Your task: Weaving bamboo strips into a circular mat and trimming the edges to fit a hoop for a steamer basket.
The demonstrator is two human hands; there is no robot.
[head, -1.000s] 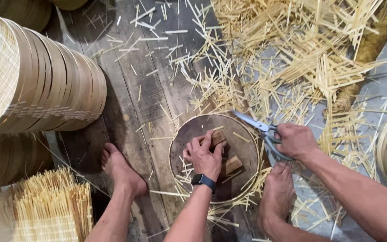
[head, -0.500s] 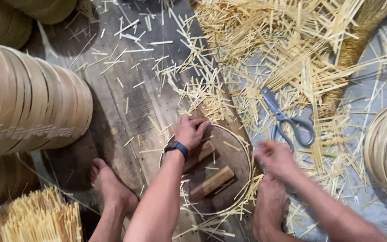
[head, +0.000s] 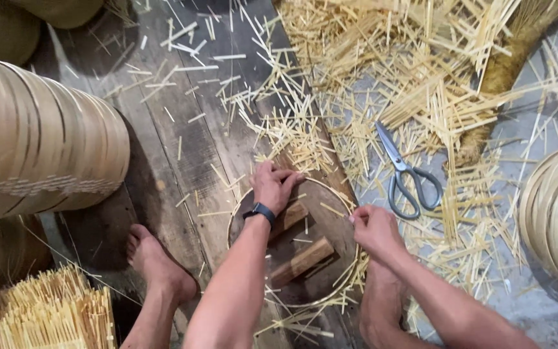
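Here, seen from above:
Left hand: the left hand point(head: 274, 184), a dark band at its wrist, lies curled over the far rim of a round, shallow bamboo-rimmed tray point(head: 340, 200), its fingers bent down on the edge.
Right hand: the right hand point(head: 374, 229) sits at the tray's right rim, fingertips pinched together on the thin rim strip; what they grip beyond that strip cannot be told.
Tray: it rests on the dark plank floor point(head: 182, 148) between the person's bare feet point(head: 156, 265), with two short brown wooden blocks point(head: 301, 260) lying inside it.
Scissors: a pair of grey-handled steel scissors point(head: 405, 171) lies shut on the floor just beyond the right hand, touched by neither hand.
Litter: pale yellow bamboo splints point(head: 421, 84) are strewn thickly across the floor and around the tray.
Left side: a stack of round woven bamboo trays point(head: 46, 155) lies on its side, with a bundle of cut splints point(head: 53, 313) near the left foot.
Right edge: pale bamboo hoops point(head: 557, 213) lie nested.
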